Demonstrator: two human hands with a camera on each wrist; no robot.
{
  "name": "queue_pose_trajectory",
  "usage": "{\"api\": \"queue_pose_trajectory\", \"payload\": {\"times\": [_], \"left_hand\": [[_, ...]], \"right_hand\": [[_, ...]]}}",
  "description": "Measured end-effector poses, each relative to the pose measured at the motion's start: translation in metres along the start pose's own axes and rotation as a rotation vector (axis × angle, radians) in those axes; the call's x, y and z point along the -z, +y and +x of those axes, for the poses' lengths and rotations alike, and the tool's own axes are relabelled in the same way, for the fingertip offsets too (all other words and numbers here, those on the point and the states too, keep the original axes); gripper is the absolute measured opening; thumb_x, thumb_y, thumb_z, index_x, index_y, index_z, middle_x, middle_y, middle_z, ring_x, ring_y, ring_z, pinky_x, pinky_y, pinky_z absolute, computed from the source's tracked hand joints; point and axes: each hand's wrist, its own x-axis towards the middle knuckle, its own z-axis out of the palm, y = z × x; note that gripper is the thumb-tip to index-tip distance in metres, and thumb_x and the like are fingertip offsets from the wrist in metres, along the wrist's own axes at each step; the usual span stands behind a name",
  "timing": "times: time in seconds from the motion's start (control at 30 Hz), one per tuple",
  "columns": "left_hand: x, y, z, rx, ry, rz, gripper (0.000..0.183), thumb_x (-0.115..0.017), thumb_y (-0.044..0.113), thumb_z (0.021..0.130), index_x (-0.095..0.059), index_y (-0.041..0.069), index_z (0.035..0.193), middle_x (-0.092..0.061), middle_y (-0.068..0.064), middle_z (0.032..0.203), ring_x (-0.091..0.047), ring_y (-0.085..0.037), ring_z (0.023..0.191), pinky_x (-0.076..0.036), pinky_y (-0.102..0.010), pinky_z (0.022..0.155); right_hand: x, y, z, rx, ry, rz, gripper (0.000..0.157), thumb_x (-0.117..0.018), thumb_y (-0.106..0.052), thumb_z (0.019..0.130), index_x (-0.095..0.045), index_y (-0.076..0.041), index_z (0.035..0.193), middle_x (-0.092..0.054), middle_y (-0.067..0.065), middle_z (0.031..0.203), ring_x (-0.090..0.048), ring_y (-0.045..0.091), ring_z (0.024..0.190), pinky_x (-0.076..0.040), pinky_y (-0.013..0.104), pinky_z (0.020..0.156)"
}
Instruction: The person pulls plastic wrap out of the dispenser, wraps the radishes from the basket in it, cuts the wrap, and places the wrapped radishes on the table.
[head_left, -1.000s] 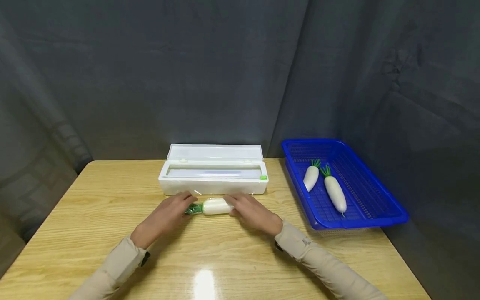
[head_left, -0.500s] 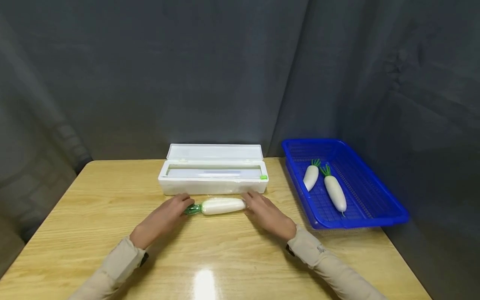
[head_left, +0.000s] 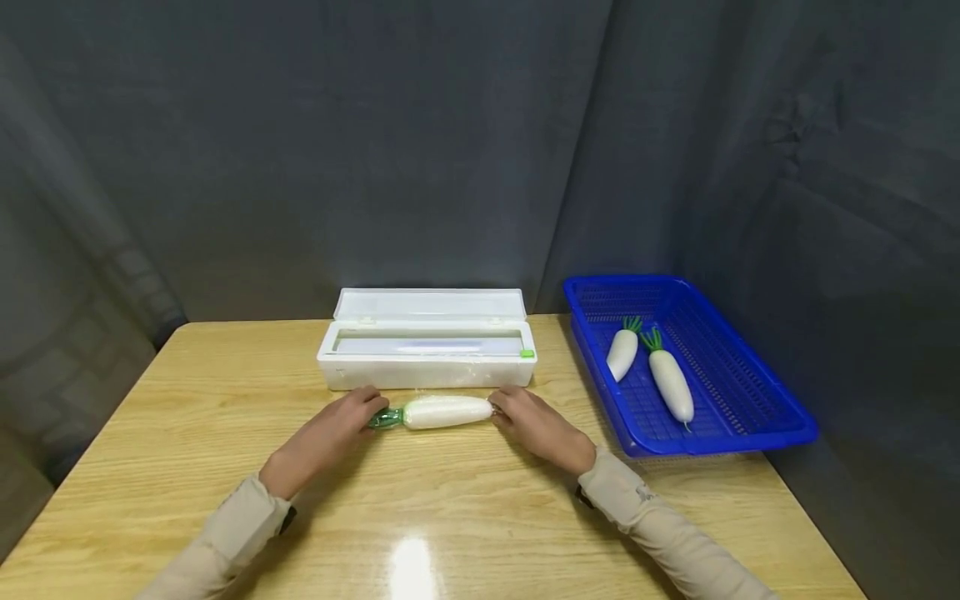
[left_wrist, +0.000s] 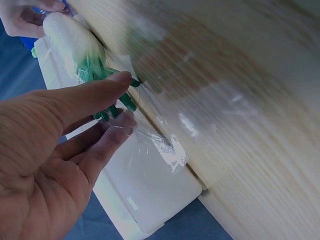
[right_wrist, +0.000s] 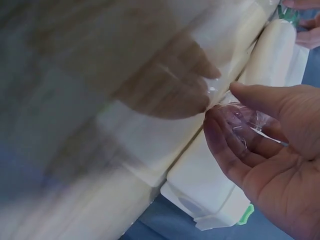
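Note:
A daikon radish (head_left: 447, 412) wrapped in clear plastic film lies on the table, its green leaves to the left and its tip to the right. My left hand (head_left: 337, 429) holds the leafy end; in the left wrist view the thumb and fingers close around the green leaves (left_wrist: 127, 101), and loose film (left_wrist: 172, 152) sticks out past them. At the tip, my right hand (head_left: 536, 425) pinches the gathered plastic film (right_wrist: 240, 117), with folds of it lying over the curled fingers in the right wrist view.
Right behind the radish stands a long white cling film dispenser (head_left: 427, 375), its lid raised and a green slider (head_left: 527, 354) at its right end. A blue plastic basket (head_left: 637, 437) on the right holds two more daikon radishes (head_left: 671, 386). Dark curtains surround the wooden table (head_left: 450, 517).
My right hand has slid right along the radish to its tip, uncovering the white body. The left hand stays at the leaves, almost still.

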Motion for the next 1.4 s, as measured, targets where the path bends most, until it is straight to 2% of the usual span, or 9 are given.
{"api": "queue_pose_trajectory", "payload": {"times": [0.1,0.2,0.33,0.47,0.63,0.8,1.03,1.17,1.4], "left_hand": [[-0.002,0.001,0.0,0.007,0.005,0.017,0.04,-0.089,-0.004,0.077,-0.067,-0.003,0.111,-0.063,-0.01,0.104,-0.065,-0.021,0.091,-0.059,-0.034,0.076],[-0.004,0.002,0.0,0.007,0.019,0.053,0.044,-0.092,-0.002,0.074,-0.068,-0.002,0.11,-0.065,-0.011,0.105,-0.066,-0.023,0.092,-0.06,-0.035,0.076],[-0.004,0.004,-0.001,-0.003,0.052,0.108,0.046,-0.094,0.001,0.071,-0.068,-0.001,0.11,-0.066,-0.011,0.105,-0.066,-0.024,0.093,-0.059,-0.037,0.074],[-0.004,0.006,-0.002,-0.026,0.104,0.13,0.045,-0.094,0.001,0.071,-0.07,-0.001,0.109,-0.067,-0.011,0.103,-0.066,-0.025,0.092,-0.059,-0.038,0.072],[-0.003,0.009,-0.002,-0.044,0.12,0.128,0.047,-0.095,0.002,0.071,-0.07,-0.001,0.111,-0.068,-0.011,0.105,-0.066,-0.025,0.094,-0.06,-0.039,0.075],[-0.003,0.012,-0.001,-0.053,0.11,0.109,0.048,-0.094,0.002,0.071,-0.07,-0.002,0.113,-0.068,-0.011,0.105,-0.067,-0.025,0.095,-0.06,-0.039,0.078],[-0.004,0.015,0.0,-0.04,0.095,0.099,0.047,-0.094,0.007,0.073,-0.07,-0.002,0.112,-0.069,-0.013,0.107,-0.068,-0.027,0.098,-0.061,-0.04,0.081],[-0.004,0.016,0.001,-0.027,0.064,0.1,0.051,-0.095,0.012,0.072,-0.07,-0.002,0.114,-0.069,-0.013,0.109,-0.068,-0.027,0.101,-0.06,-0.04,0.083],[0.001,0.02,0.004,-0.047,0.028,0.049,0.058,-0.096,0.017,0.073,-0.069,-0.004,0.12,-0.068,-0.014,0.115,-0.068,-0.028,0.105,-0.06,-0.041,0.086]], "right_hand": [[0.001,-0.002,0.0,-0.021,-0.011,-0.008,0.018,-0.072,0.001,0.097,-0.058,-0.007,0.088,-0.047,-0.002,0.081,-0.043,0.011,0.074,-0.039,0.023,0.063],[0.004,-0.002,-0.002,-0.011,0.003,-0.052,0.01,-0.074,-0.002,0.096,-0.064,-0.005,0.097,-0.059,0.002,0.088,-0.051,0.012,0.077,-0.047,0.025,0.064],[0.008,-0.004,-0.004,-0.009,0.018,-0.086,0.016,-0.075,-0.005,0.096,-0.068,-0.002,0.11,-0.067,0.01,0.103,-0.061,0.017,0.086,-0.056,0.032,0.071],[0.014,-0.005,-0.003,-0.042,0.05,-0.077,0.021,-0.074,-0.009,0.098,-0.069,0.002,0.115,-0.067,0.013,0.106,-0.065,0.022,0.089,-0.058,0.039,0.074],[0.017,-0.003,0.0,-0.107,0.176,-0.096,0.021,-0.077,-0.008,0.095,-0.071,0.003,0.111,-0.07,0.015,0.107,-0.07,0.029,0.095,-0.06,0.045,0.08],[0.018,0.002,0.004,-0.193,0.364,-0.087,0.018,-0.08,-0.005,0.092,-0.071,0.005,0.105,-0.069,0.016,0.1,-0.069,0.031,0.089,-0.06,0.045,0.075],[0.018,0.01,0.01,-0.263,0.552,-0.176,0.048,-0.088,-0.013,0.086,-0.063,0.011,0.12,-0.059,0.027,0.112,-0.059,0.041,0.101,-0.053,0.053,0.087],[0.018,0.014,0.012,-0.307,0.545,-0.151,0.056,-0.088,-0.017,0.086,-0.061,0.014,0.123,-0.057,0.033,0.126,-0.059,0.048,0.114,-0.051,0.059,0.099],[0.02,0.02,0.011,-0.401,0.418,0.026,0.065,-0.08,-0.02,0.094,-0.053,0.018,0.14,-0.052,0.036,0.144,-0.052,0.05,0.135,-0.045,0.059,0.111]]}}
